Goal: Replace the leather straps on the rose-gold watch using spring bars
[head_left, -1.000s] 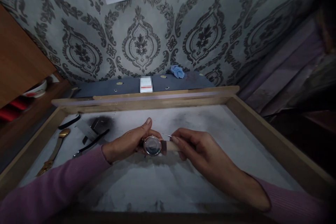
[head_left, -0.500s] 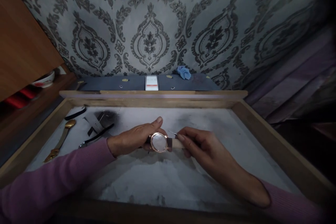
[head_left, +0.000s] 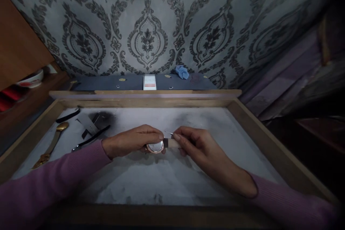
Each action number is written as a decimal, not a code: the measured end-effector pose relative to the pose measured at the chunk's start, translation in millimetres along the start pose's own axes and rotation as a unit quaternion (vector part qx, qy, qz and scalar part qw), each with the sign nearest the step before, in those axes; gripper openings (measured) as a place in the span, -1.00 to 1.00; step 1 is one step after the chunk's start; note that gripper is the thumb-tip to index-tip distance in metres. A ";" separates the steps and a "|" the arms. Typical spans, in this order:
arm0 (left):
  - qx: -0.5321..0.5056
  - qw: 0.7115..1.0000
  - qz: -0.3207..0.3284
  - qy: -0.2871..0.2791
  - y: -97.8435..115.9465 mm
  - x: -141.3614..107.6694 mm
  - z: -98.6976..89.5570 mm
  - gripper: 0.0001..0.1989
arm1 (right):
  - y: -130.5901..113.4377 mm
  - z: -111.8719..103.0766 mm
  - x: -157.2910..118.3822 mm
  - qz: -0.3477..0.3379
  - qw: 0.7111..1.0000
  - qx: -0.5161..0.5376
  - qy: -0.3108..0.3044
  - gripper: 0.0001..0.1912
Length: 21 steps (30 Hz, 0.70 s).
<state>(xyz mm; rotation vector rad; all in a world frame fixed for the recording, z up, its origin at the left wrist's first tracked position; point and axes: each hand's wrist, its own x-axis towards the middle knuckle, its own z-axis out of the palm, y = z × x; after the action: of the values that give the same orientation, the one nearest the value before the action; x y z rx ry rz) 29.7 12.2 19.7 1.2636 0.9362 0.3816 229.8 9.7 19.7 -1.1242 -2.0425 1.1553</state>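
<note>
A round watch (head_left: 155, 146) with a rose-gold rim and a strap is held over the middle of the tray. My left hand (head_left: 137, 140) is closed on it, the thumb lying across the upper part of the case. The pale strap (head_left: 174, 143) runs right from the case to my right hand (head_left: 201, 147), whose fingers are closed on a thin metal tool (head_left: 169, 133) and also touch the strap. The tool's tip points up and left, just above the strap. The undersides of both hands are hidden.
The wooden-rimmed tray (head_left: 167, 103) surrounds the hands. At its left lie a gold watch (head_left: 55, 140), a black strap (head_left: 68, 115) and a dark-strapped watch (head_left: 91, 138). Behind the rim are a blue cloth (head_left: 182, 72) and a white card (head_left: 149, 82).
The left thumb has come down from its raised position onto the watch case, covering its upper part. The whole view has shifted, so most things appear further left.
</note>
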 end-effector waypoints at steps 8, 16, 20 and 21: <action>0.000 0.999 -0.026 0.026 -2.2 0.2 1.2 -0.74 | 3.1 0.4 -1.8 -0.001 1.000 0.000 -0.004 -0.72; 0.021 1.000 -0.015 0.003 0.9 2.0 2.9 -0.71 | 0.5 -0.2 -2.4 -0.009 1.000 0.012 -0.005 -0.71; 0.018 1.000 0.010 0.007 -0.8 4.0 3.2 -0.72 | -1.3 -0.4 -2.5 0.000 1.000 0.022 -0.009 -0.71; 0.019 1.000 0.017 0.008 -1.4 4.3 3.1 -0.71 | -1.5 -0.5 -2.4 -0.001 1.000 0.026 -0.007 -0.71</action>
<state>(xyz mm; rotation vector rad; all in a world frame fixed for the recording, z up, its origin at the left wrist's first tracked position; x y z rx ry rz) 34.3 12.9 16.8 1.3141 0.9401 0.4041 230.8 7.3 21.1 -1.0907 -2.0129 1.2108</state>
